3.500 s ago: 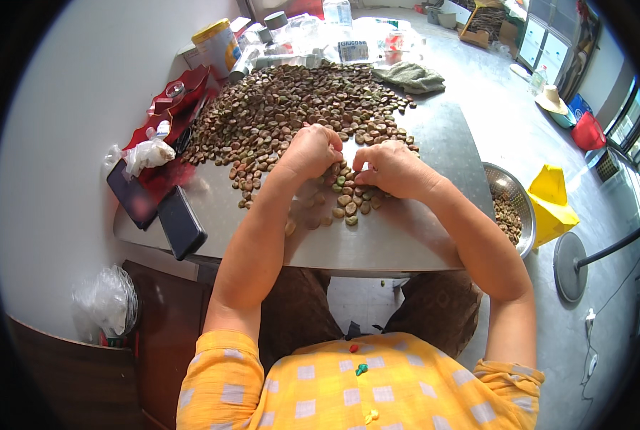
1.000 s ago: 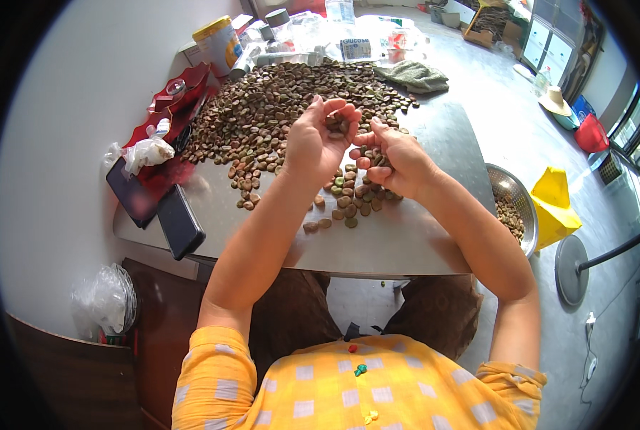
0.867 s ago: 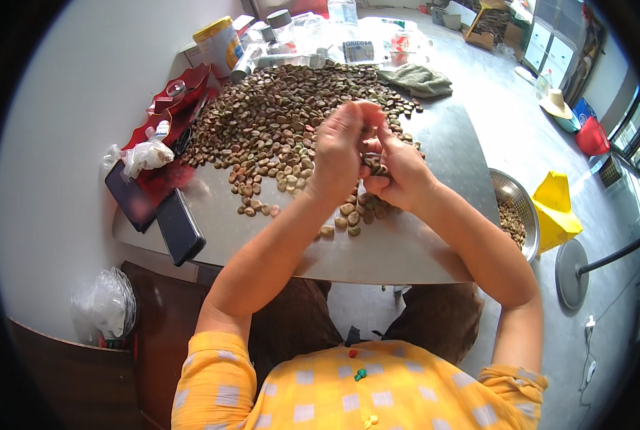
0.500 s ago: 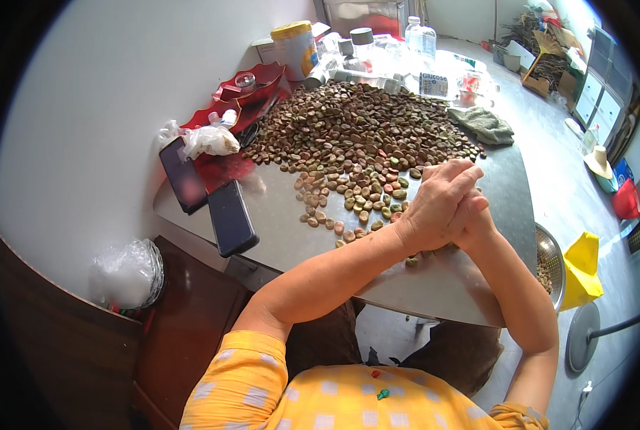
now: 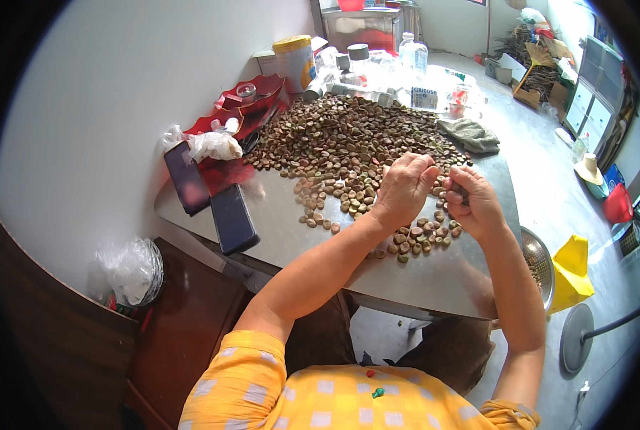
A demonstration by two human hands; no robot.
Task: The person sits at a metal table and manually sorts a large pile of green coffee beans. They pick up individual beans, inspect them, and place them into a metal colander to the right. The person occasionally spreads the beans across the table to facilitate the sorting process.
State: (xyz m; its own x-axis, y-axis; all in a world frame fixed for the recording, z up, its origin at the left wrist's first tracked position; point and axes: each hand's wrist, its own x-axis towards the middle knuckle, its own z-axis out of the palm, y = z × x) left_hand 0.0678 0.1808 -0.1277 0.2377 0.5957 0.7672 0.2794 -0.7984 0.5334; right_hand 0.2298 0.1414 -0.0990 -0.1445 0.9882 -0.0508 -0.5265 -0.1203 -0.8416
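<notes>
A wide heap of dried brown and green broad beans [image 5: 349, 132] covers the far half of a metal-topped table [image 5: 320, 269]. My left hand [image 5: 406, 188] is over the heap's near edge, fingers curled and tips pinched together; what they hold, if anything, is hidden. Just to its right, my right hand [image 5: 475, 201] is closed in a loose fist, with dark beans showing between the fingers. The two hands are slightly apart. Below and between them lies a small spread of loose beans [image 5: 422, 236] on the bare metal.
Two phones [image 5: 234, 218] lie at the table's left, near a red scalloped tray [image 5: 263, 89]. Bottles [image 5: 413, 57] and a yellow-lidded can [image 5: 295, 61] stand behind the heap. A grey-green cloth [image 5: 469, 136] lies at right. A perforated metal bowl [image 5: 542, 261] sits below the right edge.
My hands, clasped together before, have come apart, the left moving leftward. More loose beans now show beneath them. The view has shifted slightly.
</notes>
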